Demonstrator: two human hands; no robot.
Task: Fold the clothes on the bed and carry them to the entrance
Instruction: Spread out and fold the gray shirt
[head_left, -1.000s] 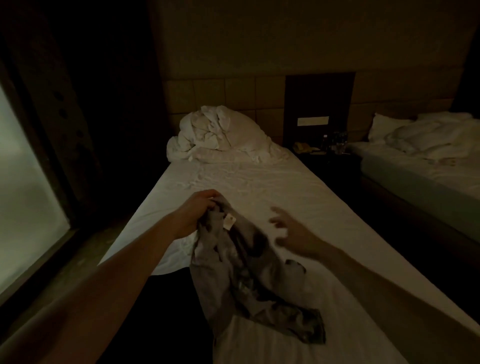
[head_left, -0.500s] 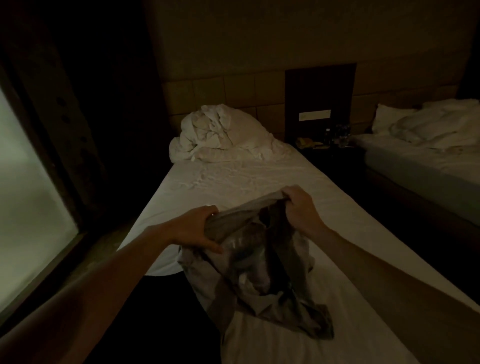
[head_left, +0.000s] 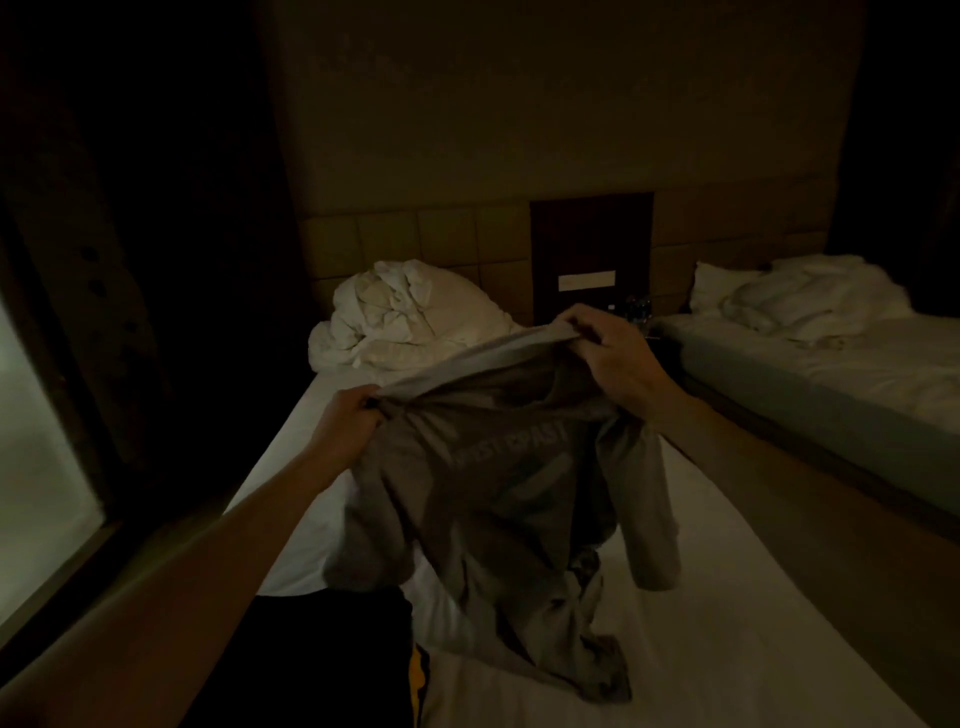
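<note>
A grey T-shirt (head_left: 498, 478) with faint printed letters hangs spread between both hands above the white bed (head_left: 727, 597). My left hand (head_left: 348, 421) grips its upper left edge. My right hand (head_left: 613, 358) grips the upper right edge, held higher. The shirt's lower part drapes crumpled onto the sheet near the bed's foot. The room is dim.
A bunched white duvet (head_left: 410, 317) lies at the head of the bed. A dark nightstand panel (head_left: 592, 254) separates it from a second bed (head_left: 831, 364) on the right. A lit window (head_left: 36, 493) is on the left. A dark garment (head_left: 332, 660) lies at the bed's near corner.
My right hand took hold of the shirt. Both hands then lifted it and pulled it apart, so it now hangs spread out.
</note>
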